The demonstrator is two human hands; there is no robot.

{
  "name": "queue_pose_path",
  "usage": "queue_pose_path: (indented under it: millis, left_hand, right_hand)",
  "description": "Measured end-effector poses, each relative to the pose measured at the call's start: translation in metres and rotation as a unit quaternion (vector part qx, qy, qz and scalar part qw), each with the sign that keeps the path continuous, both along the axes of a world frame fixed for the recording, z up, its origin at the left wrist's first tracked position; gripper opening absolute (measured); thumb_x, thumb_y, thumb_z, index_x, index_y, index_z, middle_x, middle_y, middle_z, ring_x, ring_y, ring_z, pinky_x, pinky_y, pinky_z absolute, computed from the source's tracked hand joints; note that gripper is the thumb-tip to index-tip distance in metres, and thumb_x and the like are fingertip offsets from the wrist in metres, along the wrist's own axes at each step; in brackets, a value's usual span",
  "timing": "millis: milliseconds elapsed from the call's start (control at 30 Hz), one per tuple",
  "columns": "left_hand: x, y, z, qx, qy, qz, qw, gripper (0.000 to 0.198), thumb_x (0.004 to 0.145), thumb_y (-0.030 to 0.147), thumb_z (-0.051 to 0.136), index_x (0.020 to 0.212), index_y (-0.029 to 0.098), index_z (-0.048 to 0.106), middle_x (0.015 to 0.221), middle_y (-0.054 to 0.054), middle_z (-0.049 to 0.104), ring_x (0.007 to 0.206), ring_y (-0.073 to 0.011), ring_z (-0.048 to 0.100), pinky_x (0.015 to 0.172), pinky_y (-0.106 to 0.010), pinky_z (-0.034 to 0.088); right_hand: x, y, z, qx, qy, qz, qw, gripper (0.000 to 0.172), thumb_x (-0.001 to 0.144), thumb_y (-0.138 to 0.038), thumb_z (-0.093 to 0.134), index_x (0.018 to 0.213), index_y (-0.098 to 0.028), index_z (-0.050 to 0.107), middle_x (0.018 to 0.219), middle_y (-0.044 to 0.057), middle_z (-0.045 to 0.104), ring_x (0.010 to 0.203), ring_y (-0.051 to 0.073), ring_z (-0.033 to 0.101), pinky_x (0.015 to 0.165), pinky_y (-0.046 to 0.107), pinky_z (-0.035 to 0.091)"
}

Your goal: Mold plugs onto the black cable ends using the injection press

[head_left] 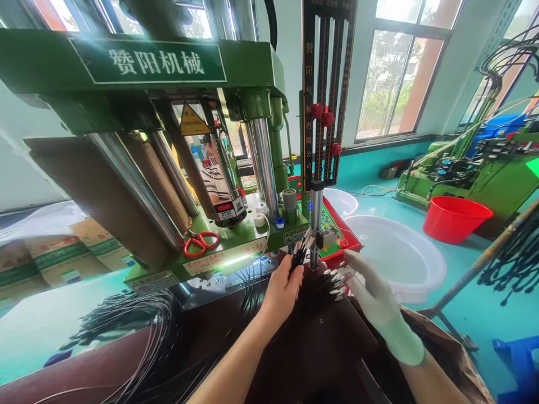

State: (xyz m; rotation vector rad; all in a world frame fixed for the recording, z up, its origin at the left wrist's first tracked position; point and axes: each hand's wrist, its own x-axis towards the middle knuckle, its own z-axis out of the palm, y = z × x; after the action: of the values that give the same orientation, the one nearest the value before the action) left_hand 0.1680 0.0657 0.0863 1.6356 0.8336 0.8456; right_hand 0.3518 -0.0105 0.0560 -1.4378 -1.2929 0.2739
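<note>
My bare left hand [284, 285] is closed around a bunch of black cables [300, 255] whose metal-tipped ends point up, in front of the green press. To its right, my right hand [373, 294] wears a pale glove. Its fingers are apart beside the silvery connector ends of a second cable bunch [336, 283], which lies on the dark brown tabletop [328, 342]. Whether the fingertips touch those ends I cannot tell. Several thin cables [251, 286] run down from the press's lit front edge.
The green press [168, 67] stands ahead, with red-handled scissors [201, 244] on its bed. A large coil of black cables [138, 325] lies left. On the right are a white basin [396, 252], a red bucket [457, 219] and a metal rack bar [488, 261] with hanging cables.
</note>
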Motion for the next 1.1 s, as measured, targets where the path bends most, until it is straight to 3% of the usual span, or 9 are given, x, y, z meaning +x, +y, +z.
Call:
queue_pose_path:
  millis: [133,233,333,500,667,733,900,1000,1100]
  left_hand:
    - [-0.006,-0.025,0.005,-0.296,-0.105,-0.191,0.93,0.026,0.077,0.043,0.052,0.079,0.019,0.044,0.046,0.009,0.036,0.035,-0.0036,0.024,0.033,-0.016,0.013]
    - [-0.007,-0.051,-0.004,-0.362,-0.112,-0.187,0.906,0.03,0.074,0.044,0.057,0.081,0.017,0.048,0.044,0.008,0.038,0.034,-0.0027,0.025,0.032,-0.016,0.011]
    - [-0.004,-0.066,-0.019,-0.387,-0.118,-0.146,0.903,0.033,0.072,0.046,0.058,0.081,0.017,0.048,0.048,0.007,0.041,0.035,-0.003,0.029,0.031,-0.015,0.014]
    - [-0.001,-0.068,-0.039,-0.394,-0.162,-0.119,0.897,0.033,0.072,0.046,0.058,0.08,0.016,0.047,0.051,0.007,0.045,0.037,-0.0047,0.036,0.032,-0.017,0.03]
    - [0.003,-0.073,-0.051,-0.391,-0.137,-0.201,0.887,0.036,0.07,0.048,0.059,0.079,0.016,0.047,0.05,0.006,0.048,0.035,-0.0067,0.041,0.031,-0.021,0.039]
    - [0.009,-0.078,-0.056,-0.381,-0.132,-0.2,0.893,0.036,0.069,0.049,0.059,0.077,0.016,0.046,0.048,0.006,0.047,0.034,-0.0066,0.04,0.03,-0.021,0.039]
    - [0.02,-0.086,-0.062,-0.341,-0.157,-0.081,0.923,0.035,0.07,0.049,0.058,0.072,0.017,0.045,0.05,0.007,0.042,0.034,-0.0037,0.035,0.03,-0.018,0.034]
    - [0.021,-0.087,-0.067,-0.361,-0.155,-0.097,0.915,0.038,0.069,0.052,0.059,0.069,0.017,0.044,0.05,0.007,0.043,0.034,-0.0041,0.036,0.029,-0.018,0.032]
    - [0.021,-0.089,-0.074,-0.376,-0.16,-0.1,0.907,0.04,0.069,0.054,0.057,0.067,0.017,0.043,0.051,0.006,0.045,0.033,-0.0045,0.037,0.029,-0.018,0.03]
  right_hand:
    - [-0.004,0.009,0.035,0.036,0.144,0.177,0.973,0.038,0.089,-0.037,0.042,0.124,-0.025,0.048,0.131,0.005,0.049,0.122,0.022,0.042,0.104,0.041,0.031]
    - [-0.012,0.018,0.058,-0.046,0.15,0.328,0.932,0.039,0.09,-0.038,0.04,0.125,-0.023,0.049,0.131,0.004,0.049,0.123,0.022,0.041,0.105,0.04,0.03]
    - [-0.02,0.023,0.066,-0.157,0.105,0.416,0.889,0.041,0.089,-0.041,0.042,0.124,-0.02,0.051,0.128,0.006,0.053,0.117,0.022,0.048,0.101,0.04,0.036]
    - [-0.026,0.022,0.051,-0.244,0.017,0.428,0.87,0.045,0.088,-0.044,0.041,0.121,-0.016,0.054,0.113,0.01,0.062,0.101,0.021,0.059,0.088,0.037,0.047]
    - [-0.026,0.017,0.042,-0.293,0.01,0.425,0.857,0.046,0.089,-0.047,0.035,0.106,-0.014,0.062,0.087,0.007,0.07,0.08,0.018,0.064,0.07,0.03,0.051]
    - [-0.027,0.015,0.041,-0.307,0.011,0.437,0.845,0.045,0.087,-0.047,0.04,0.112,-0.014,0.059,0.096,0.009,0.069,0.087,0.019,0.063,0.074,0.031,0.051]
    - [-0.024,0.013,0.037,-0.317,-0.044,0.463,0.827,0.049,0.087,-0.045,0.042,0.126,-0.017,0.05,0.113,0.009,0.063,0.106,0.022,0.057,0.089,0.035,0.046]
    - [-0.026,0.012,0.033,-0.309,-0.018,0.499,0.81,0.053,0.085,-0.044,0.045,0.13,-0.017,0.045,0.124,0.009,0.056,0.112,0.024,0.052,0.095,0.037,0.042]
    - [-0.035,0.01,0.024,-0.293,-0.001,0.494,0.819,0.052,0.084,-0.043,0.049,0.13,-0.019,0.045,0.127,0.007,0.053,0.115,0.025,0.05,0.096,0.038,0.04]
